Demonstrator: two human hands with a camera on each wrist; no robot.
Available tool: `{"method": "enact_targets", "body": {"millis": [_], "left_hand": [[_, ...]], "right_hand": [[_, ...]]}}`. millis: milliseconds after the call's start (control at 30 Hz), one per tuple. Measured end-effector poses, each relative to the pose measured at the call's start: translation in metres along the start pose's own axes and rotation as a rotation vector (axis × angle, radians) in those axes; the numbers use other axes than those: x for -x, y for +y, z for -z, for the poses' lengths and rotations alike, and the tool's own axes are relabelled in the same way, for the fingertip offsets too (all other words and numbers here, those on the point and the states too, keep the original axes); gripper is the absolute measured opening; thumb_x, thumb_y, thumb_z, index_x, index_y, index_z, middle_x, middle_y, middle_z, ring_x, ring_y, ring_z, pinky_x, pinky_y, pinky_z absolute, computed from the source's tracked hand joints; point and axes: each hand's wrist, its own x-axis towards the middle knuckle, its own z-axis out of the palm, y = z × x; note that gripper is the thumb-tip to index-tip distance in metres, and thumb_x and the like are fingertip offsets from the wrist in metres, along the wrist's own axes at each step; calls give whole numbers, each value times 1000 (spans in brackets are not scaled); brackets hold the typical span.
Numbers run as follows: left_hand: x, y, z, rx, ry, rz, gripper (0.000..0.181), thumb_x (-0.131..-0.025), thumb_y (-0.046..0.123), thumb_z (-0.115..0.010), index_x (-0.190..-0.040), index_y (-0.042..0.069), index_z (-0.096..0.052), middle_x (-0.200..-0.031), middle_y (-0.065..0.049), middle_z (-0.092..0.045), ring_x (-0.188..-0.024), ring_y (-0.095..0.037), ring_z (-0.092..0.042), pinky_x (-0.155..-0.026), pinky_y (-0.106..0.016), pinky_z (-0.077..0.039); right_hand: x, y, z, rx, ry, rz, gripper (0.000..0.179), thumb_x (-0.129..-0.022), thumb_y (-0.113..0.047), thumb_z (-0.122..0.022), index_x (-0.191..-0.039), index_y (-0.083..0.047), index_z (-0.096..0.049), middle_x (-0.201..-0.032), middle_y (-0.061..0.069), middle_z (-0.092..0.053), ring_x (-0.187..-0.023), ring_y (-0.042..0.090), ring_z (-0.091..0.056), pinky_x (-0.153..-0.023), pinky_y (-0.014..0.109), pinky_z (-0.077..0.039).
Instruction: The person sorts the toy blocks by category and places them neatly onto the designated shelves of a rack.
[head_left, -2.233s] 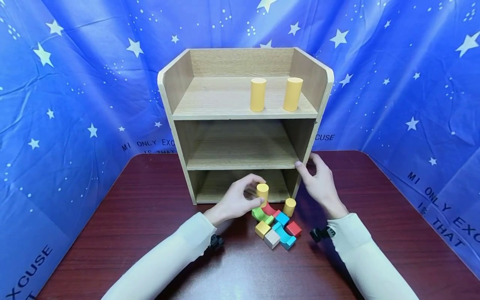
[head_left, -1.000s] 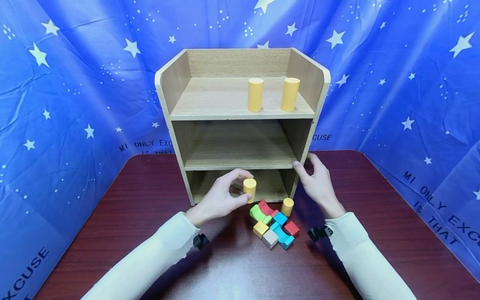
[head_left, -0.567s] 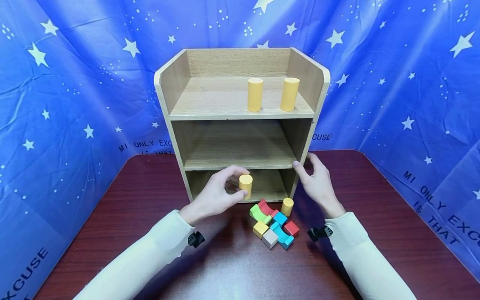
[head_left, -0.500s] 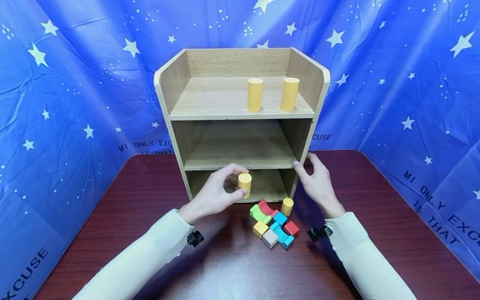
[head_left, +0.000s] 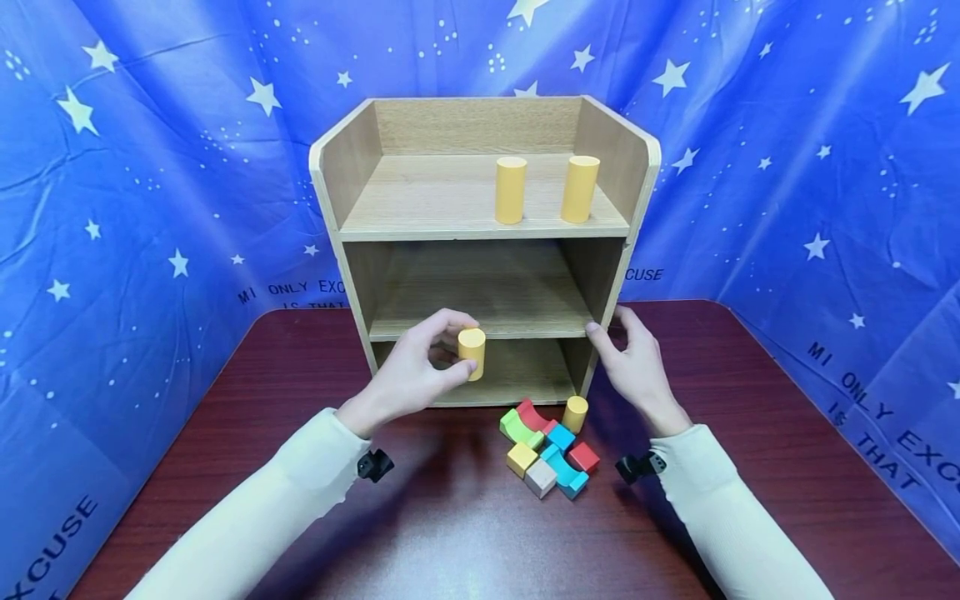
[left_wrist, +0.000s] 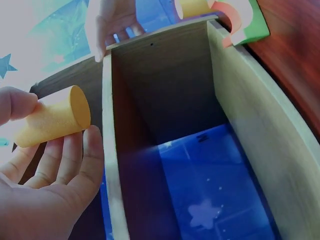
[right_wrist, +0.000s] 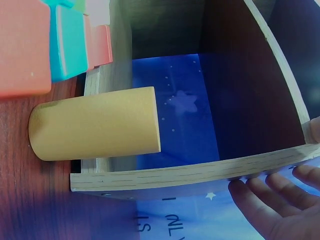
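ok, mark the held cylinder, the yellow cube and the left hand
Held cylinder (head_left: 472, 352): head view, its side.
Yellow cube (head_left: 522, 457): head view, top face.
Left hand (head_left: 407, 371): head view, back of hand.

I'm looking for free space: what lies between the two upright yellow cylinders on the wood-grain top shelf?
Head view: only bare top shelf lies between the left cylinder and right cylinder.

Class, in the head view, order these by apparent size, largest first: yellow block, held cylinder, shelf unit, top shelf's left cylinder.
1. Shelf unit
2. Top shelf's left cylinder
3. Held cylinder, slightly covered
4. Yellow block
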Motion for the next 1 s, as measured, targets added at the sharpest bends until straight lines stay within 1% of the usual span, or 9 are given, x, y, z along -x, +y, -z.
{"method": "enact_targets", "body": {"millis": [133, 300, 467, 600, 667, 767, 867, 900, 1000], "left_hand": [[-2, 3, 6, -9, 11, 0, 41, -78, -7, -69, -117, 2, -56, -98, -12, -65, -85, -25, -62, -73, -42, -53], [-4, 8, 16, -29, 32, -27, 42, -79, -4, -70, -116, 7, -56, -100, -6, -65, -86, -19, -63, -77, -39, -54], [-8, 14, 25, -16, 54, -58, 40, -80, -1, -70, -116, 10, -57, -99, -3, -66, -85, -17, -63, -74, -35, -54], [-10, 19, 30, -1, 50, -50, 39, -81, -1, -69, -116, 11, -57, -99, -4, -66, -85, -18, -63, -73, -34, -54], [-11, 22, 32, -2, 48, -43, 39, -81, -2, -69, -116, 11, -56, -99, -4, -66, -85, -18, -63, -73, -33, -55], [-13, 25, 35, 1, 50, -40, 40, -80, -3, -69, -116, 10, -56, -99, -5, -65, -85, -18, -63, -72, -34, -55], [-15, 28, 39, -6, 54, -47, 41, -80, -4, -68, -117, 9, -56, -99, -6, -65, -85, -18, -62, -72, -33, -55], [-16, 29, 40, -7, 55, -51, 41, -80, -4, -68, -117, 8, -56, -99, -6, -65, -85, -18, -62, -72, -34, -55], [-18, 34, 45, -33, 63, -64, 40, -80, -3, -68, -117, 9, -56, -99, -5, -65, -85, -17, -62, -72, -32, -55]], "right_hand": [[0, 0, 0, -3, -2, 4, 42, -93, -35, -59, -125, -7, -55, -110, 12, -64, -101, 23, -61, -79, 21, -47], [0, -1, 1, -2, -4, 7, 42, -93, -35, -59, -125, -6, -55, -110, 12, -63, -101, 24, -61, -78, 20, -46], [0, 0, 1, -4, -4, 7, 42, -93, -34, -59, -125, -6, -55, -111, 13, -63, -101, 25, -60, -79, 20, -46], [0, -1, 1, -5, -7, 0, 42, -93, -34, -59, -125, -6, -55, -111, 13, -63, -102, 25, -60, -80, 23, -47], [0, 0, 1, -5, -8, 5, 42, -94, -33, -59, -125, -5, -55, -111, 14, -63, -102, 26, -60, -81, 27, -48], [0, 0, 1, -5, -10, 8, 42, -94, -33, -59, -125, -5, -55, -112, 15, -62, -103, 27, -60, -82, 25, -47], [0, 0, 1, -6, -10, 10, 42, -94, -32, -59, -125, -4, -55, -112, 16, -62, -103, 28, -60, -83, 29, -47], [0, 0, 1, -5, -10, 9, 42, -94, -33, -59, -124, -5, -55, -112, 15, -62, -103, 27, -60, -83, 29, -47], [0, -1, 1, -4, -8, 7, 41, -94, -33, -59, -124, -5, -55, -111, 15, -62, -102, 27, -60, -83, 36, -48]]}}
